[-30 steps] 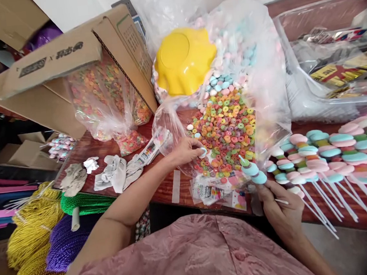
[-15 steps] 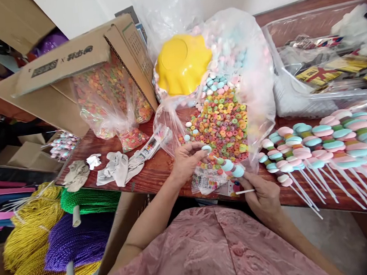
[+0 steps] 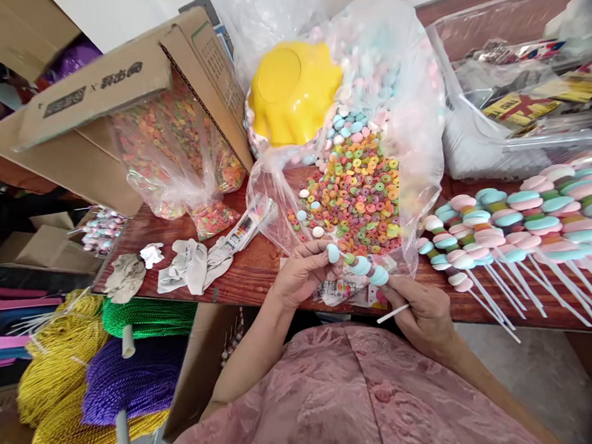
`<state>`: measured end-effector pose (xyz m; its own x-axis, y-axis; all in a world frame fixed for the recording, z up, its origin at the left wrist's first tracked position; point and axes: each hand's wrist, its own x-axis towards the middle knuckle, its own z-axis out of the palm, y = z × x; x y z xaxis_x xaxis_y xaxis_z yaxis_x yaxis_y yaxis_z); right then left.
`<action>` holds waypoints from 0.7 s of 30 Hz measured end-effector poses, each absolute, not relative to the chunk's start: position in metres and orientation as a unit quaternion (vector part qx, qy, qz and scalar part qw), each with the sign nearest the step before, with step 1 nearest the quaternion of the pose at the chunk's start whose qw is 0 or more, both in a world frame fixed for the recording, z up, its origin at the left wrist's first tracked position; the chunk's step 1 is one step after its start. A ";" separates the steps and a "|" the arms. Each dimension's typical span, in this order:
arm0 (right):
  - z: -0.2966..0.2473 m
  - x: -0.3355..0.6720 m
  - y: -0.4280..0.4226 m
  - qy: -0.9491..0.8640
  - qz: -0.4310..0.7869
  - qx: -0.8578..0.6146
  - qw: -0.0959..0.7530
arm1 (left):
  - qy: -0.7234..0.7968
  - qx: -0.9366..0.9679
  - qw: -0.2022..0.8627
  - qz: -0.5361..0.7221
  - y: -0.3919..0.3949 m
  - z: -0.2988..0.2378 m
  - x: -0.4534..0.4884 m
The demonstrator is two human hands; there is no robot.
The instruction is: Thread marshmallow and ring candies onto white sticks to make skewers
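Observation:
Over the front edge of the table, my right hand [image 3: 424, 311] grips a candy skewer [image 3: 362, 266] near its lower end. Pale blue discs and small green and orange rings are threaded on it, and a white stick end pokes out past my fingers. Between the thumb and fingers of my left hand [image 3: 304, 273] is a pale blue candy disc [image 3: 333, 252], at the skewer's upper tip. Whether the tip has pierced this disc I cannot tell. Just beyond my hands lies a heap of colourful candy rings [image 3: 364, 201] on an opened clear plastic bag [image 3: 416, 168].
A yellow scalloped bowl [image 3: 294, 89] lies upside down on pastel discs. Finished-looking skewers [image 3: 526, 221] lie in a row at right, before a clear bin [image 3: 529, 140]. At left stand a cardboard box [image 3: 214, 83], a bag of rings [image 3: 163, 151] and crumpled gloves [image 3: 190, 267].
The blue disc in my left hand has come up against the skewer's tip. The skewer has shifted slightly left. The whole view has tilted a little.

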<state>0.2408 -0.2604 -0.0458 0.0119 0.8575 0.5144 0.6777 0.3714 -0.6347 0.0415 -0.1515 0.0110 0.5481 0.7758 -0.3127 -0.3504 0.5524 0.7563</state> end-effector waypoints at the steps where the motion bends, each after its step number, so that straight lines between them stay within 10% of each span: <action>1: -0.044 0.241 -0.261 -0.701 0.099 -0.549 0.444 | 0.325 0.322 0.822 0.340 -0.152 0.010 0.041; 21: -0.039 0.234 -0.264 -0.738 0.003 -0.608 0.291 | 0.407 0.335 0.718 0.454 -0.162 -0.004 0.036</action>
<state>0.2344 -0.2640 -0.0388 -0.0903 0.8997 0.4270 0.8967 0.2600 -0.3581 0.0358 -0.1624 -0.0037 0.2561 0.9251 -0.2802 -0.3809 0.3630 0.8504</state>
